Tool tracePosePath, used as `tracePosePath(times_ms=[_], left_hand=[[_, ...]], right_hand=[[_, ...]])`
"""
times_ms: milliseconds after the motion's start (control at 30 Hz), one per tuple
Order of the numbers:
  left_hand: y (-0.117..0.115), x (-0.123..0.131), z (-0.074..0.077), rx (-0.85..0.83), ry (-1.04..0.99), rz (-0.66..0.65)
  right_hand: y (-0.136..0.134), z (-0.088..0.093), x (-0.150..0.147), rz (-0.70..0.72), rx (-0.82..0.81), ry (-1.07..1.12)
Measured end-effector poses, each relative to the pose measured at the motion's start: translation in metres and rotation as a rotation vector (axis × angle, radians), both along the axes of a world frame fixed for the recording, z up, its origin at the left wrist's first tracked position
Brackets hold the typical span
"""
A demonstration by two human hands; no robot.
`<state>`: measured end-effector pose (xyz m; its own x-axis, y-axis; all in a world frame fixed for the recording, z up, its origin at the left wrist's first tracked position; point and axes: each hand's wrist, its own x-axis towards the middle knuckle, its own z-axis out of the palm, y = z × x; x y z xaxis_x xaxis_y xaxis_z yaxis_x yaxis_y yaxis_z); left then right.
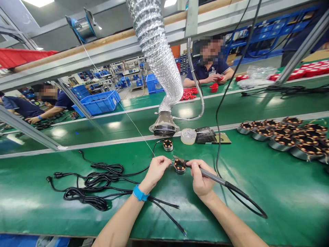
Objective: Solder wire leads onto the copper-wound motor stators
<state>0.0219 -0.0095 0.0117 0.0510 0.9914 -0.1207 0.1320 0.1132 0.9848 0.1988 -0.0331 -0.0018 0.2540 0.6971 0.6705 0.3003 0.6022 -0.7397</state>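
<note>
**Green tabletop under a factory line, soldering at the centre**

We see a long green tabletop (269,192) filling the lower half of the frame, glossy with light patches. At its centre our left hand (155,171) pinches thin solder wire (123,109) that runs up to a spool (83,25) at the upper left. Our right hand (200,178) is clenched around a soldering iron (213,176), its tip touching a small copper-wound stator (179,166) that sits on the tabletop between both hands. A second stator (168,145) stands just behind it.

Tangled black cables (95,185) lie at the lower left. At the right edge rows of wound stators (285,135) are grouped together. Behind the work, a ribbed silver duct (156,58) drops from the top to a fume hood (164,126) (its mouth rests near the tabletop), beside a white tape roll (188,136) and an iron stand (205,134).

Beyond grey rails, further green benches hold red parts (189,93); one person sits at the upper centre, another at the left, with blue crates (99,102) behind.
</note>
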Motion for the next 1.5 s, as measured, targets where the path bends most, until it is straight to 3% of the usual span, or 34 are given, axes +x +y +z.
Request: tracePosePath(times_ms=[400, 767, 933, 1233, 1500], left_hand=[[0.002, 0.0, -0.001, 0.032, -0.009, -0.01], [0.0, -0.004, 0.0, 0.231, 0.177, -0.076], [-0.001, -0.011, 0.001, 0.281, 0.268, -0.142], [0.0, -0.019, 0.007, 0.3, 0.377, -0.21], [-0.003, -0.017, 0.015, 0.342, 0.411, -0.231]], right_hand=[[0.009, 0.009, -0.007, 0.069, 0.056, -0.229], [0.023, -0.012, -0.018, 0.259, 0.047, -0.351], [0.025, -0.02, -0.019, 0.238, 0.075, -0.376], [0.018, -0.007, -0.015, 0.189, 0.088, -0.339], [0.023, -0.02, -0.019, 0.239, 0.066, -0.402]])
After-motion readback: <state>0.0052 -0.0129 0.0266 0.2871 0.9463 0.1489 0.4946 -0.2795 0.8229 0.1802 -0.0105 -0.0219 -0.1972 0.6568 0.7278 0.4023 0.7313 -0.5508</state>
